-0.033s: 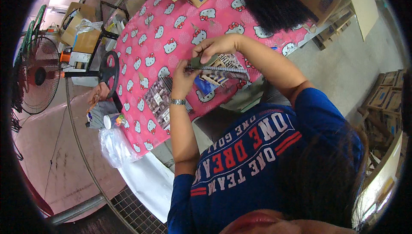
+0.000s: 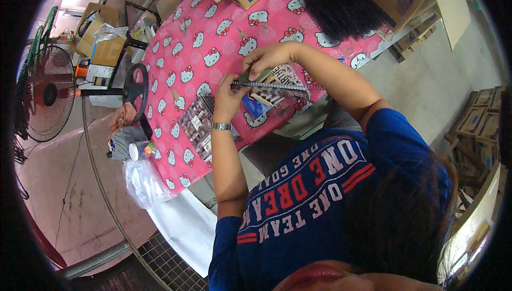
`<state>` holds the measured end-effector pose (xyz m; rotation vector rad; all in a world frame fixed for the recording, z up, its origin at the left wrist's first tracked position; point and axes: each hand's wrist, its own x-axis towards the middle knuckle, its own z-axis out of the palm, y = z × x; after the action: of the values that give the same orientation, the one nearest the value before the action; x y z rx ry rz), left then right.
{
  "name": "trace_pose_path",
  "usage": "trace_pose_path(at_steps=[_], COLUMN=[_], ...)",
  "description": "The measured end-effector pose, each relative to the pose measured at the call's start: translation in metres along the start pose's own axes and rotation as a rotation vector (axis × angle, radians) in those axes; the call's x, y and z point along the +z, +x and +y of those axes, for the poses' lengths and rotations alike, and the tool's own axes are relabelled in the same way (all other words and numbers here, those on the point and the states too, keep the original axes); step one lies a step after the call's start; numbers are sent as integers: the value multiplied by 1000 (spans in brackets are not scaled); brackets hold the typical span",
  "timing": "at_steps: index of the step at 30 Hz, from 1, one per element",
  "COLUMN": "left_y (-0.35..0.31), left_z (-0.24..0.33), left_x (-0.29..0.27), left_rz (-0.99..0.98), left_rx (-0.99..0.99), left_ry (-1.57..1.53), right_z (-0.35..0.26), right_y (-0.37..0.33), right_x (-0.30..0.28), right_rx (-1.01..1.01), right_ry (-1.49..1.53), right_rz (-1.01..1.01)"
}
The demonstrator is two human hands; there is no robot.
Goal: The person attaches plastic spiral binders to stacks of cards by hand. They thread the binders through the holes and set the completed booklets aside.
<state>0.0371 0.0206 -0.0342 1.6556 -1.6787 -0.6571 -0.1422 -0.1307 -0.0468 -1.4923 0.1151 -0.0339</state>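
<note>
Spreading across the middle of the head view, a pink table (image 2: 213, 40) wears a white cartoon-cat print; at its upper right sit a black bristly heap (image 2: 344, 11) and an open cardboard box (image 2: 392, 3). A fan (image 2: 50, 94) fills the left edge, and a white-lidded jar (image 2: 136, 152) and a clear plastic bag (image 2: 144, 184) lie at the table's lower-left side. A patterned stack of notebooks (image 2: 194, 131) rests left of centre, partly covered by the watch-wearing left forearm. At centre, the spiral notebook (image 2: 277, 85) is tilted, its bound edge running rightward from the fingers; the left hand (image 2: 229, 99) pinches its left end, while the right hand (image 2: 269, 59) closes from above on a dark green piece (image 2: 261, 77) beside the binding. Whether that piece belongs to the notebook is hard to make out. Several fingertips are hidden, and a blue printed sheet (image 2: 255, 107) beneath is partly covered.
</note>
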Motion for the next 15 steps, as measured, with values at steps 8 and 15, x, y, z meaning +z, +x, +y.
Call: trace_pose_path(at_steps=[8, 15], left_y=[-9, -35], left_z=[-9, -20], left_x=[3, 27], left_rz=[249, 546], left_rx=[-216, -212], left_ry=[-332, -411], right_z=[100, 127], right_y=[-86, -151], right_x=[-39, 73], right_rx=[315, 329], right_ry=[-1004, -1400], right_rz=[1023, 1012])
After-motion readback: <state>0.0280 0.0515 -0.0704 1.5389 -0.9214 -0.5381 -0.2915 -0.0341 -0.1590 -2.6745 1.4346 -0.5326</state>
